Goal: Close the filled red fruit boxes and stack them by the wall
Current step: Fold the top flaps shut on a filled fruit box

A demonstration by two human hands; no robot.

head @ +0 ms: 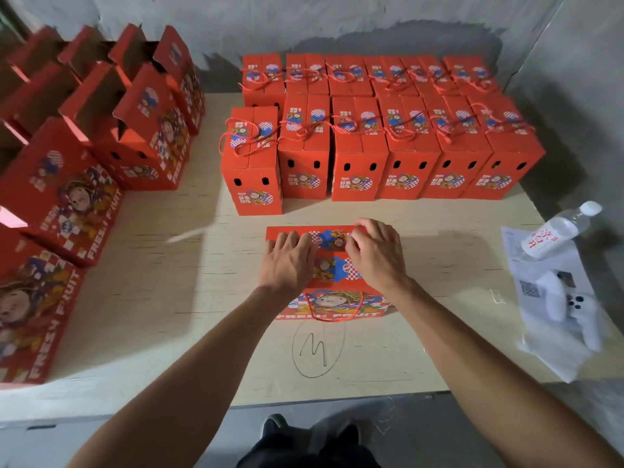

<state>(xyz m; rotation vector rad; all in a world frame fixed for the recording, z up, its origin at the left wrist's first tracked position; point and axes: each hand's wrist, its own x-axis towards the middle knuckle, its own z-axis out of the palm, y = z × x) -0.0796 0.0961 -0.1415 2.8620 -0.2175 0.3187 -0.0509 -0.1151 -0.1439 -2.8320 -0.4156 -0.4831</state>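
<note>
My left hand presses flat on one box; my right hand curls, pinching its top flap. Thirteen closed boxes behind, one bottle.

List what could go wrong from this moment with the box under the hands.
1. The red rope handle hangs loose down the front of the box; it may snag when the box is moved.
2. Only the left hand lies flat on the lid while the right hand works its far edge, so the flap might spring open.
3. The water bottle lies on its side by the table edge and may roll off.
</note>
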